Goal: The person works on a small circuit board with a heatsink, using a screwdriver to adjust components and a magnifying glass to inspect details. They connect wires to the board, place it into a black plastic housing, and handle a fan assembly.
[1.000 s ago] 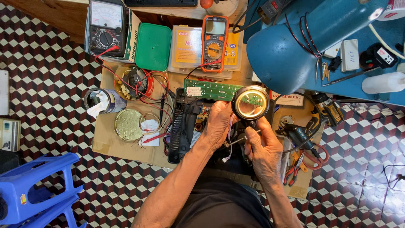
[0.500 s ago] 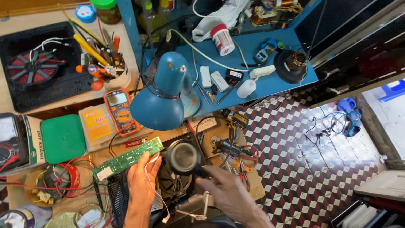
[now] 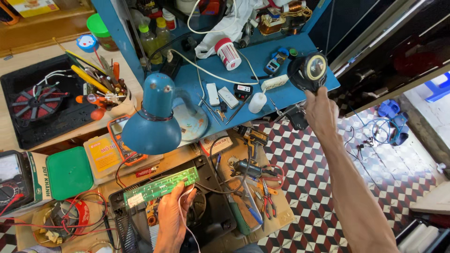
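Note:
My right hand [image 3: 321, 108] reaches far out and grips a round black lamp unit with a yellow ring [image 3: 309, 70] at the edge of the blue bench top [image 3: 243, 61]. My left hand [image 3: 171, 211] rests low in the middle, fingers touching the edge of a long green circuit board [image 3: 161, 186] with thin white wires. The board lies over a black device casing [image 3: 206, 206] on a cardboard sheet on the floor.
A blue desk lamp [image 3: 154, 117] stands over the work spot. Pliers and a soldering tool [image 3: 255, 185] lie right of the casing. Multimeters [image 3: 14, 175], a green lid [image 3: 69, 172] and a wire coil [image 3: 61, 220] sit left. Bottles, a tool cup and a black induction plate [image 3: 42, 107] are behind.
The view has swung up and right. My right hand left the work near the casing and stretched out to the bench edge, taking hold of the round lamp unit. My left hand stays by the green board.

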